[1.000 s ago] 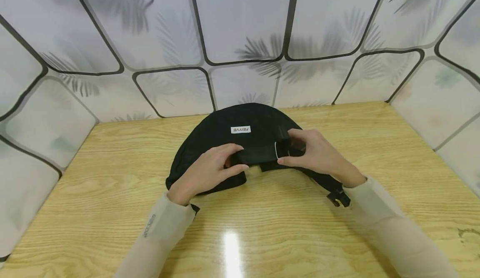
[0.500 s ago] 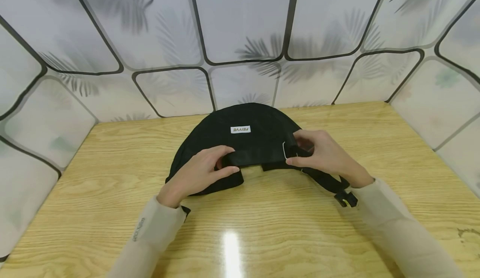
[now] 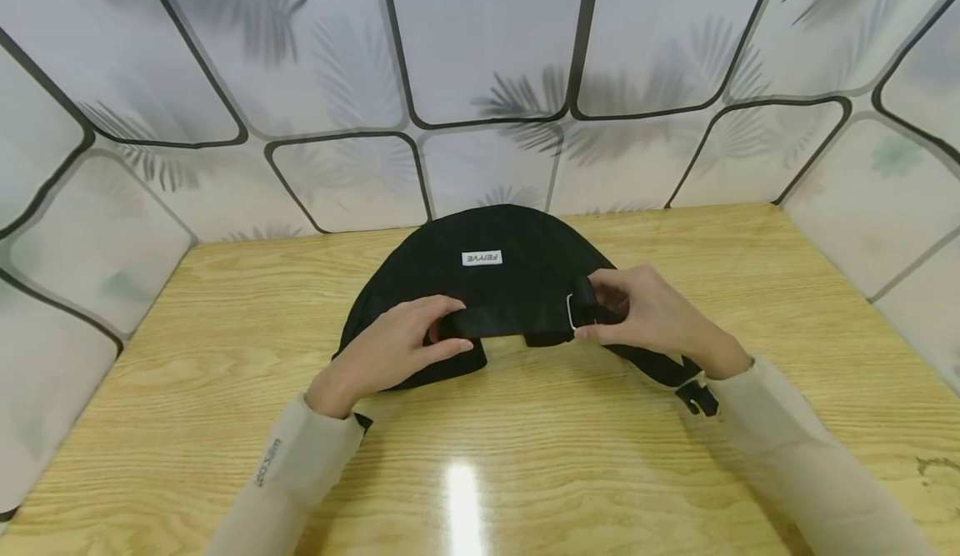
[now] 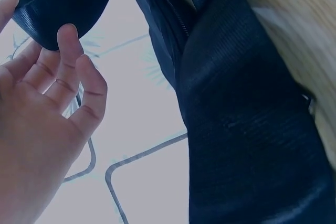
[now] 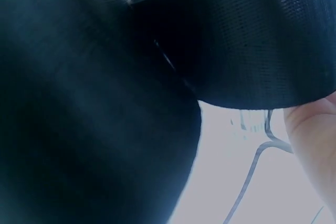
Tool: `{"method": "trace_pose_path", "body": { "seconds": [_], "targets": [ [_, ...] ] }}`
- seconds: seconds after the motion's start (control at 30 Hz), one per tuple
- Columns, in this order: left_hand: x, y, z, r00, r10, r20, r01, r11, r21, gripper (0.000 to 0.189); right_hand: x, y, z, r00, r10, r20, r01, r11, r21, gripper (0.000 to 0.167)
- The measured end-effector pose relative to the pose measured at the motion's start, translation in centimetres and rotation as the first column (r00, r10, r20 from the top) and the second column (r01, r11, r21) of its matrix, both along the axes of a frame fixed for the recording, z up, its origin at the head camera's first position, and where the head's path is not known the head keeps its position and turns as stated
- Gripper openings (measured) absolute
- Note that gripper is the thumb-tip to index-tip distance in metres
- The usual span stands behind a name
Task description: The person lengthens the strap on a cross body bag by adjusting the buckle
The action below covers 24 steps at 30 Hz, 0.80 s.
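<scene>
A black half-moon bag (image 3: 517, 227) with a small white label (image 3: 482, 257) lies near the back of the table. In front of it, a wide black strap (image 3: 502, 321) is stretched between both hands. My left hand (image 3: 382, 348) pinches the strap's left part between thumb and fingers; the left wrist view shows the strap (image 4: 73, 11) bending at the fingertips. At the strap's right part, my right hand (image 3: 652, 314) pinches a folded loop beside a metal slider (image 3: 571, 312). In the right wrist view, the webbing (image 5: 252, 40) hides most of that hand.
A black plastic buckle (image 3: 697, 398) hangs by the right sleeve. Another small black piece (image 3: 363, 423) shows beside the left cuff. The wood-grain table (image 3: 585, 456) meets patterned cloth walls (image 3: 487, 172) at its back and sides.
Both hands have shifted slightly: the left hand to the left, the right hand to the right with the slider. The strap is stretched wider between them. The bag stays in place.
</scene>
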<state>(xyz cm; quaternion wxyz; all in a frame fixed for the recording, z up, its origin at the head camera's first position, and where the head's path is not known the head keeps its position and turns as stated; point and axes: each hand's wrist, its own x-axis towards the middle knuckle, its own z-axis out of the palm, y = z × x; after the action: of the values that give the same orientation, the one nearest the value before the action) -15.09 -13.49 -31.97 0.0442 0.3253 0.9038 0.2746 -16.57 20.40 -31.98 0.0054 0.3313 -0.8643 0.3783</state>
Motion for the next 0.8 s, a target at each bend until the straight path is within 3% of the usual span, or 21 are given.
{"method": "trace_pose_path", "body": {
  "seconds": [0.4, 0.8],
  "targets": [
    [-0.1, -1.1, -0.1, 1.000, -0.014, -0.003, 0.014, 1.000, 0.006, 0.049, 0.1, 0.9, -0.2, 1.000, -0.009, -0.029, 0.010, 0.999, 0.037, 0.032],
    [-0.1, -2.7, -0.1, 1.000, -0.005, 0.027, 0.004, 1.000, 0.031, 0.045, 0.2, 1.6, -0.2, 1.000, -0.009, 0.030, 0.009, 1.000, 0.002, 0.030]
  ]
}}
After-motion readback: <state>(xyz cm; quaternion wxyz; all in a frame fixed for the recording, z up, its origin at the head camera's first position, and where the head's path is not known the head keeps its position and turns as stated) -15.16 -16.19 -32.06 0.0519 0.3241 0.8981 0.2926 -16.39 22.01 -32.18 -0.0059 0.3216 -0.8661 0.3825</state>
